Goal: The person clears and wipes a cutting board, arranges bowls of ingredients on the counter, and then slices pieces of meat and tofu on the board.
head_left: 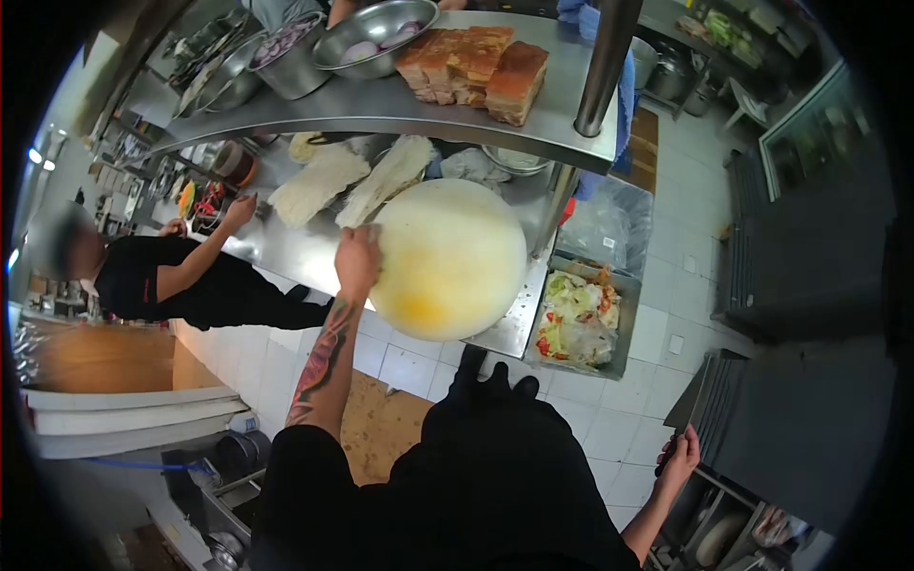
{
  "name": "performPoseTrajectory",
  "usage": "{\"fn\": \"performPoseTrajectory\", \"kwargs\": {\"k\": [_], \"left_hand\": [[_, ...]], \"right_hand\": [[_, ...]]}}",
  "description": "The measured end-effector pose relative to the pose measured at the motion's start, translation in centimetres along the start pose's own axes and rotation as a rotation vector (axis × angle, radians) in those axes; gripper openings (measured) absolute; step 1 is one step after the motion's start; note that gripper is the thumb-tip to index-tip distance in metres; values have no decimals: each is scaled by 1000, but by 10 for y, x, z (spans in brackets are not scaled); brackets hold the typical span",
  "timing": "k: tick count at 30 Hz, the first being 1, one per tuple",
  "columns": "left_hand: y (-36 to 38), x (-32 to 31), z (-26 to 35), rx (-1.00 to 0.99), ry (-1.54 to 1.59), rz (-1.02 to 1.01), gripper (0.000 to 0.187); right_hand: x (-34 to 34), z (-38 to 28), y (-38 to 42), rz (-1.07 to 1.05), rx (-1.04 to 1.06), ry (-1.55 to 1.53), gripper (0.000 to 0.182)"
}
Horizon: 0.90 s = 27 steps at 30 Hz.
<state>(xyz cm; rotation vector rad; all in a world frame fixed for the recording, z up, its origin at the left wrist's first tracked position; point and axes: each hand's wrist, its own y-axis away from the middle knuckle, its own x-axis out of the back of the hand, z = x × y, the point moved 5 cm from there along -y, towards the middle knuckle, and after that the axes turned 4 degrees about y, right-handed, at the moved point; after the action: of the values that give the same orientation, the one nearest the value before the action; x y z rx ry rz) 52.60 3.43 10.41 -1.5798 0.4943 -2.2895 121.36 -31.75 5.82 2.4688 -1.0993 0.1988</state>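
Hands (358,259) on board (447,257), perhaps cleaver (700,404).

Left hand (357,257) on round chopping block (447,259); right hand (680,459) grips cleaver (705,404)

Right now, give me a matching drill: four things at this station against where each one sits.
Things:
1. left hand
2. right hand
3. roast pork slabs
4. scrap bin

Places:
A. on the upper steel shelf
B. on the round chopping block's edge
C. low at the person's side, gripping a cleaver
D. beside the counter, right of the block

Pairs: 1-B, 2-C, 3-A, 4-D
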Motion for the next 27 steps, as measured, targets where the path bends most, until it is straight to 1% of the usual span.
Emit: {"fn": "performPoseTrajectory", "kwargs": {"k": [1,2,3,4,5,6,7,8,9,11,12,13,14,15,16,17,18,20,21,22,23,24,25,26,27], "left_hand": [[3,-12,-16,121,-90,-63,25],[12,-34,-8,115,-154,13,26],[17,-64,3,205,-208,-109,22],[42,-123,21,67,-210,-98,18],[51,-118,106,44,-239,-238,16],[80,-155,154,-75,-25,-196,19],[104,-181,211,-98,37,-460,20],[110,-149,257,-108,762,-596,20],[101,-107,288,-193,860,-561,37],[72,-85,275,-205,928,-488,38],[54,-76,242,-118,950,-379,39],[30,-63,197,-33,967,-270,40],[17,-79,130,357,1056,-411,40],[-9,-46,87,41,685,-61,31],[-33,-3,63,54,513,-24,30],[-36,-17,10,95,290,58,29],[-32,-43,-1,91,297,57,29],[-25,-71,-21,189,2,143,27],[-23,-92,7,202,52,34,26],[-14,-119,46,156,239,37,22],[-3,-142,103,187,204,-149,19],[19,-172,152,158,214,-391,27],[45,-173,211,-52,676,-395,22],[64,-156,252,-85,985,-548,28],[64,-119,277,-221,1013,-563,35]], "right_hand": [[2,2,5,13,-18,15,36],[3,12,7,33,-48,-10,35],[0,18,11,55,-64,-29,34],[-8,22,12,43,-83,-60,33],[-14,25,17,25,-110,-85,32],[-27,16,23,7,-132,-70,31],[-40,8,28,-33,-146,-94,31],[-48,7,28,-70,-134,-95,31],[-56,4,27,-107,-118,-98,31],[-68,-10,34,-130,-96,-90,29],[-67,-9,38,-116,-103,-103,29],[-66,-7,42,-100,-111,-117,29],[-64,-3,46,-97,-114,-115,29],[-60,4,49,-88,-111,-119,29],[-56,11,52,-87,-112,-80,30],[-54,15,56,-86,-117,-37,31],[-54,14,63,-89,-149,-37,33],[-55,19,68,-77,-169,-36,34],[-55,24,71,-69,-194,-34,35],[-56,27,71,-63,-215,-31,36],[-60,28,72,-65,-212,-27,36],[-66,26,71,-104,-220,-24,36],[-73,22,68,-141,-222,-23,36],[-79,15,66,-172,-210,-14,35],[-80,9,66,-174,-198,-10,35]]}}
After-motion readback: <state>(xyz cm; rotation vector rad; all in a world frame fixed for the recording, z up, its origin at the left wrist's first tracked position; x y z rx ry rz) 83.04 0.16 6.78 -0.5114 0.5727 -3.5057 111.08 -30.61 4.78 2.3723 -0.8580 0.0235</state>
